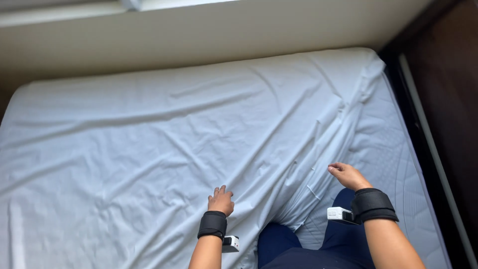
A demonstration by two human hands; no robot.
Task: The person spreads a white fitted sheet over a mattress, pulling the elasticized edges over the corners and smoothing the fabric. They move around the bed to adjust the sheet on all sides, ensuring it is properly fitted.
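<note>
A pale, wrinkled sheet (174,134) lies spread over most of the mattress (398,164) of a bed set against a cream wall (224,35) — nothing rests on the sheet but the person's hands. Along the right side the sheet stops short, bunched into folds, and a strip of quilted mattress shows bare beside a dark bed frame (423,139). The left hand (221,201) lies palm down on the sheet near the bottom edge of the view, its grip spread, fingers flat and slightly apart, pressing on the cloth. The right hand (348,175) is curled, its grip pressed together at the bunched edge of the sheet — whether cloth is actually pinched in it cannot be told. Both forearms reach forward from below, each wearing a black wrist strap (372,205) with a small white device attached. Dark blue trousers (298,249) show between the arms.
</note>
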